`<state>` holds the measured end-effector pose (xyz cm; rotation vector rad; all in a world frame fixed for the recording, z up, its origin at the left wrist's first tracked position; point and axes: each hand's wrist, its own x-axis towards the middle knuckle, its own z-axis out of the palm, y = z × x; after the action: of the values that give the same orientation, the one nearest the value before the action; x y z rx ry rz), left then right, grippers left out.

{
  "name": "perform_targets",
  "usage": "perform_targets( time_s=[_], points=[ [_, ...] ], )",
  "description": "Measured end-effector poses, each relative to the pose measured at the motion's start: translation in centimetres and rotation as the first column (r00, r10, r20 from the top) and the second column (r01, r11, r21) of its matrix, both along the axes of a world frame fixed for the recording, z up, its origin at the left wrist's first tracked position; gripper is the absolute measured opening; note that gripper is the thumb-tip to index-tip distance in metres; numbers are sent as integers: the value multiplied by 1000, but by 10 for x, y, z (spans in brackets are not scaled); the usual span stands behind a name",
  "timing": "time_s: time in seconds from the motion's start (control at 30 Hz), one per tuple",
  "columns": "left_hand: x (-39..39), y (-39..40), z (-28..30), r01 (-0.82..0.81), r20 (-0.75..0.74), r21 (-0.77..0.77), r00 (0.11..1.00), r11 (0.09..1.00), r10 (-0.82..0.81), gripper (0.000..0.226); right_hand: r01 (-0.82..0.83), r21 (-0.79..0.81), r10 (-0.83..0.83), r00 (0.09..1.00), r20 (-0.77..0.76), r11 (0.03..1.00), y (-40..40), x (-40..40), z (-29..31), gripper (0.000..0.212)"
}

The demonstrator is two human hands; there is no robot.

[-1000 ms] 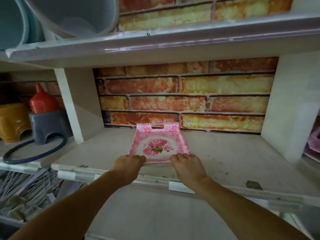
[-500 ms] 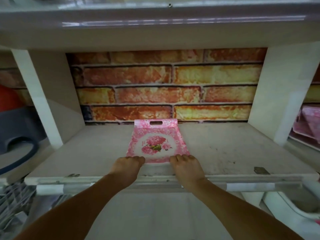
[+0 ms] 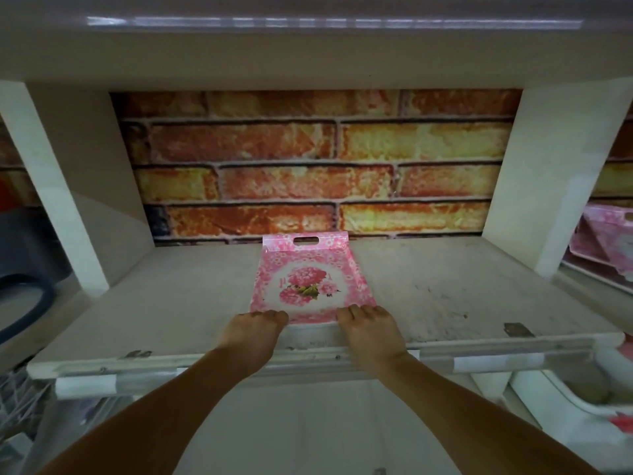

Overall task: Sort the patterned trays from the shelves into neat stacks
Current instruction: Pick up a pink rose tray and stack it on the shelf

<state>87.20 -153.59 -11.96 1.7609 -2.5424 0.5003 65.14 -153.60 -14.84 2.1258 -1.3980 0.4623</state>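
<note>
Pink floral tray (image 3: 310, 279) flat on shelf (image 3: 445, 296), mid-width, long axis front-to-back, handle slot toward brick back wall (image 3: 315, 166). Left hand (image 3: 255, 329) and right hand (image 3: 368, 325) grip near-edge corners, fingers curled over rim. Versus half second earlier: tray and hands unchanged in place. Rose cluster in white centre oval, pink patterned border.

A tray (image 3: 310, 279) lies on the shelf (image 3: 445, 299) at frame centre, its far end touching the back wall (image 3: 308, 166). The left hand (image 3: 251, 332) and right hand (image 3: 371, 329) rest on its near corners. More trays (image 3: 606, 241) sit in the compartment at right edge.
</note>
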Motion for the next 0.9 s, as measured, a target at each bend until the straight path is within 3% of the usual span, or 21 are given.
perform_targets(
  time_s=[0.27, 0.43, 0.7, 0.9],
  points=[
    [-7, 4, 14, 8, -31, 101, 1000, 995, -5, 28, 8, 82, -11, 999, 34, 997, 8, -2, 2, 47],
    [-32, 3, 23, 87, -66, 99, 995, 991, -81, 62, 32, 92, -40, 995, 86, 995, 32, -26, 12, 52],
    [-148, 28, 42, 318, -101, 60, 945, 946, -311, 72, 258, 175, -276, 957, 88, 950, 105, -123, 35, 60],
    [-240, 64, 51, 459, -119, 59, 885, 886, -450, 77, 454, 245, -492, 862, 123, 857, 180, -218, 51, 65]
  ],
)
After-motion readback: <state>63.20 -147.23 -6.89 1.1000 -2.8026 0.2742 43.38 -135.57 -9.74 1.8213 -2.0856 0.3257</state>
